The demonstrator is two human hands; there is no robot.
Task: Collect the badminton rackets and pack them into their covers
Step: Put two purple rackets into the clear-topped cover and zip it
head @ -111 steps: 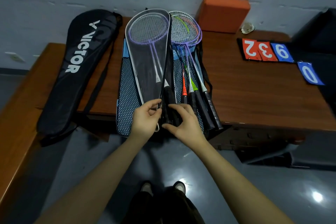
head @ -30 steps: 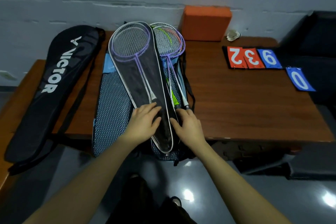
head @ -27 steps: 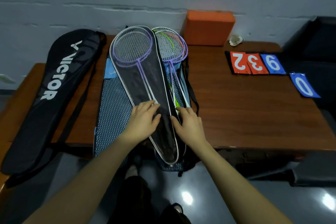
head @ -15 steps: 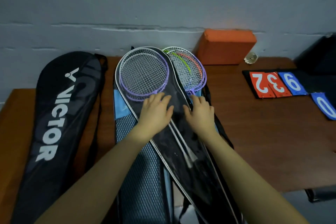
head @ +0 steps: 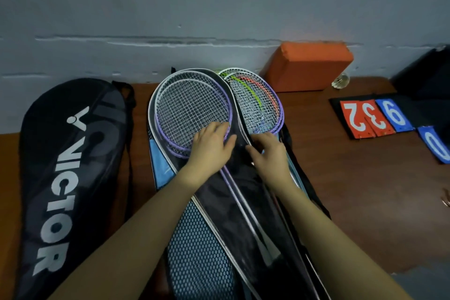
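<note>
A black see-through cover (head: 246, 204) with white trim lies on the table and holds purple-framed rackets (head: 190, 112). My left hand (head: 210, 145) presses flat on this cover at the racket heads' lower rim, fingers straight. My right hand (head: 267, 151) is at the cover's right edge, where bent fingers and thumb pinch the trim. More rackets (head: 258, 105) with purple, green and orange frames lie uncovered just right of it. A blue mesh cover (head: 199, 251) lies beneath everything. A black VICTOR cover (head: 65, 178) lies to the left.
The brown wooden table (head: 360, 190) stands against a grey wall. An orange block (head: 314, 66) and a shuttlecock (head: 342, 80) sit at the back. Red and blue number cards (head: 372, 117) lie at the right, beside a dark object (head: 426, 73).
Both hands have slid up the see-through cover from the handle end to the racket heads. The camera has moved closer to the table.
</note>
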